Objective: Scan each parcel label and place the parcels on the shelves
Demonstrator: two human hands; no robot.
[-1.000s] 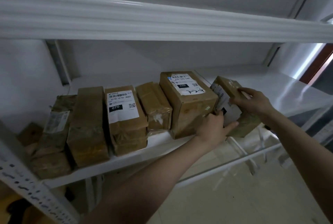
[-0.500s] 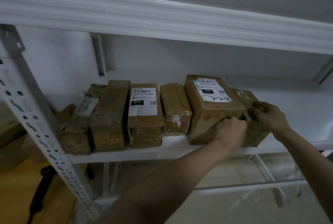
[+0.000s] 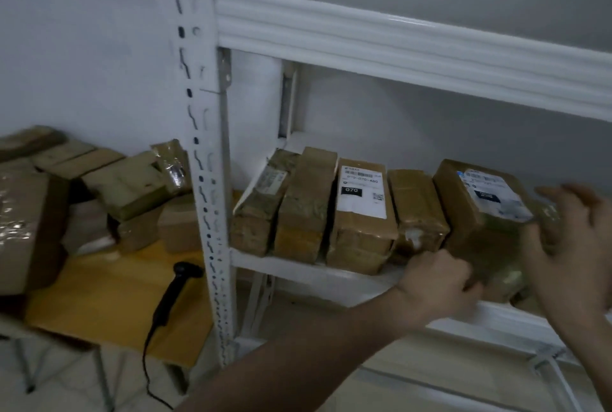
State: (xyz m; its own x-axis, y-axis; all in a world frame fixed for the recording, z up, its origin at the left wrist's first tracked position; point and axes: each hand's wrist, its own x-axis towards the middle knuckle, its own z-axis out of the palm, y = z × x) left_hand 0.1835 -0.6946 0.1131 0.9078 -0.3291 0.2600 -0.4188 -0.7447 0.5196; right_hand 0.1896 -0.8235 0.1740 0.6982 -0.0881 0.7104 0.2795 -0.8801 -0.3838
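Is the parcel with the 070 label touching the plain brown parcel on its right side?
Touching. In the head view the 070 parcel and the plain brown parcel stand pressed side by side on the shelf, with no gap visible.

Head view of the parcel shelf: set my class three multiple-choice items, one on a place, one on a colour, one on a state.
1. Where does the barcode scanner lie?
A. on the yellow table left of the shelf
B. on the shelf
C. in a hand

2. What colour is the shelf frame?
A. black
B. white
C. blue

3. How is the right hand?
A. fingers spread
B. clenched in a fist
C. pinching a label

Key: 1 A, the scanner rests on the table beside the post; 2 B, post and beams are white; 3 A, its fingers are spread beside the end parcel.
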